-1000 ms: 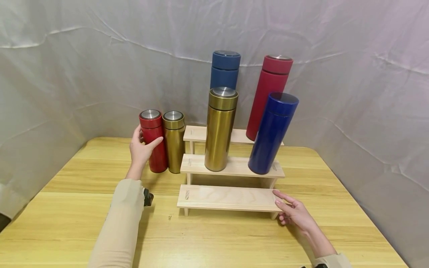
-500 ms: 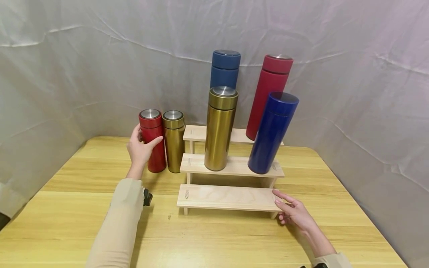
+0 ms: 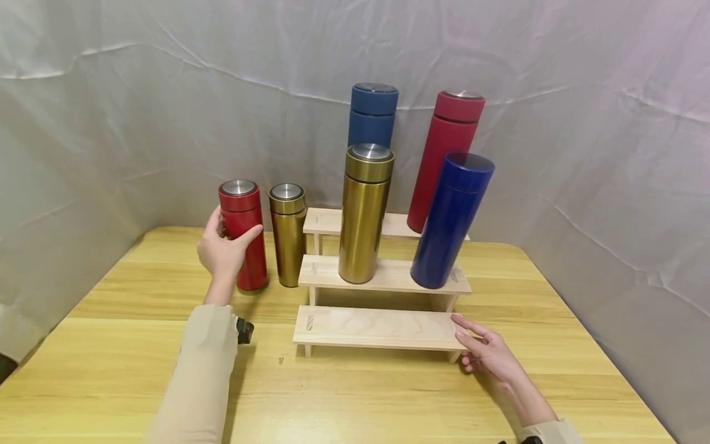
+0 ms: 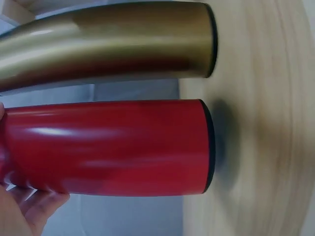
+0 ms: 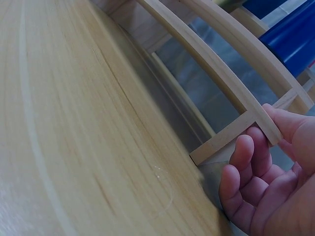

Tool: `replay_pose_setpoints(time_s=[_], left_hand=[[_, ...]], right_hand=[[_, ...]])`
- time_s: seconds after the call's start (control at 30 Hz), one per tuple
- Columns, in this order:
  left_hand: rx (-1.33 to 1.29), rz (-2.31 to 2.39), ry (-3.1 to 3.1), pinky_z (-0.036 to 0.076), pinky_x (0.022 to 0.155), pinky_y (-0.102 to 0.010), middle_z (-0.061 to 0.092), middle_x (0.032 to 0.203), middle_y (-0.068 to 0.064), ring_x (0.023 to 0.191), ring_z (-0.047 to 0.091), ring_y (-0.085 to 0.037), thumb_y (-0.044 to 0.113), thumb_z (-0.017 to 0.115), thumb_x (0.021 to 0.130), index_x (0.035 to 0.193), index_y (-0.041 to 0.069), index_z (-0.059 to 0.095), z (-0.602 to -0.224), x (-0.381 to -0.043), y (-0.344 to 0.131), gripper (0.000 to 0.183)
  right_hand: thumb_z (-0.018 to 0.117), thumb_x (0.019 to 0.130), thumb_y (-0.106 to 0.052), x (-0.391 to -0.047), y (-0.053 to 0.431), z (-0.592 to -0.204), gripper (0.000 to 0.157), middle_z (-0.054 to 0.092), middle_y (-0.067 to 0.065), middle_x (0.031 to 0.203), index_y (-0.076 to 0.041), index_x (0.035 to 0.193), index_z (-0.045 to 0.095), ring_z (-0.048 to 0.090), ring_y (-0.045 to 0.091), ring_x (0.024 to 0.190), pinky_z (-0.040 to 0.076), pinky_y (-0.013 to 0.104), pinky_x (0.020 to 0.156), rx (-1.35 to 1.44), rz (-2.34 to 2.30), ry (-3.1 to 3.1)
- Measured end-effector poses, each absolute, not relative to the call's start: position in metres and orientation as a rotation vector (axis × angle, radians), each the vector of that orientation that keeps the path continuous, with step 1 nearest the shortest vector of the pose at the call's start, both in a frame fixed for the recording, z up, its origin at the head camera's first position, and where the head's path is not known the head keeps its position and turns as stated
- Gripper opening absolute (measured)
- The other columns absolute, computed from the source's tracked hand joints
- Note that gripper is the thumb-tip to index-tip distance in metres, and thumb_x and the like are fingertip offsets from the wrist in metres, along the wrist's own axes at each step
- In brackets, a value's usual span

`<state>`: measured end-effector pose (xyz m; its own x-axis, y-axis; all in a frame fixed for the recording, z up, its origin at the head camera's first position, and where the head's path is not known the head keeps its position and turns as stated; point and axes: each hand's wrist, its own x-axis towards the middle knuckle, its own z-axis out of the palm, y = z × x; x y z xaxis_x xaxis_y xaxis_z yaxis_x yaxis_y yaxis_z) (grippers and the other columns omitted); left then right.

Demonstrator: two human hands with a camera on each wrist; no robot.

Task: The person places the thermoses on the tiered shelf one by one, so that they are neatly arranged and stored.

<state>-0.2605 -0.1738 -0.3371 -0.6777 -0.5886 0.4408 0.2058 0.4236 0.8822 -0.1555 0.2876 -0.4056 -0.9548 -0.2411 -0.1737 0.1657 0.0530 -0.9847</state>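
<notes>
My left hand grips a shiny red thermos bottle with a steel-topped lid, thumb on one side and fingers round the other. In the left wrist view the base of the red thermos hangs just off the table, with a shadow beyond it. A short gold thermos stands upright beside it, a gap between them. At the right end of the lowest step of a wooden tiered stand, my right hand pinches the board. The right wrist view shows its thumb over the board and fingers curled beneath.
A tall gold thermos and a glossy blue one stand on the middle step. Behind them, a matte blue thermos and a dark red one are on the top step. Grey cloth hangs around the wooden table.
My left hand has moved the red thermos left, away from the short gold one, and raised it slightly off the table. My right hand stays at the stand's end.
</notes>
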Motion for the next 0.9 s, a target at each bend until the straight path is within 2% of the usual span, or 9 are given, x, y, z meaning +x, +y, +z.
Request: replay_pose_setpoints(time_s=[0.43, 0.7, 0.9], left_hand=[[0.292, -1.274, -1.927, 0.045, 0.074, -0.032, 0.064, 0.104, -0.001, 0.089, 0.061, -0.017, 0.037, 0.080, 0.062, 0.123, 0.025, 0.056, -0.320, -0.241, -0.168, 0.067], [0.252, -1.297, -1.923, 0.048, 0.074, -0.030, 0.065, 0.102, -0.002, 0.088, 0.062, -0.017, 0.040, 0.080, 0.061, 0.122, 0.023, 0.057, -0.312, -0.226, -0.167, 0.068], [0.255, -1.307, -1.932, 0.046, 0.071, -0.023, 0.065, 0.101, -0.001, 0.087, 0.062, -0.018, 0.040, 0.081, 0.059, 0.121, 0.025, 0.057, -0.308, -0.214, -0.167, 0.068]], right_hand=[[0.054, 0.090, -0.018, -0.154, 0.287, -0.407, 0.030, 0.055, 0.000, 0.061, -0.044, 0.104, 0.059, 0.052, 0.007, 0.051, 0.046, 0.021, 0.049, -0.071, -1.996, 2.030], [0.055, 0.089, -0.019, -0.156, 0.289, -0.408, 0.029, 0.054, -0.001, 0.061, -0.044, 0.104, 0.059, 0.052, 0.007, 0.052, 0.046, 0.021, 0.050, -0.086, -2.004, 2.018], [0.054, 0.090, -0.018, -0.155, 0.288, -0.407, 0.030, 0.054, -0.001, 0.061, -0.044, 0.104, 0.059, 0.051, 0.007, 0.052, 0.046, 0.021, 0.050, -0.090, -2.015, 1.999]])
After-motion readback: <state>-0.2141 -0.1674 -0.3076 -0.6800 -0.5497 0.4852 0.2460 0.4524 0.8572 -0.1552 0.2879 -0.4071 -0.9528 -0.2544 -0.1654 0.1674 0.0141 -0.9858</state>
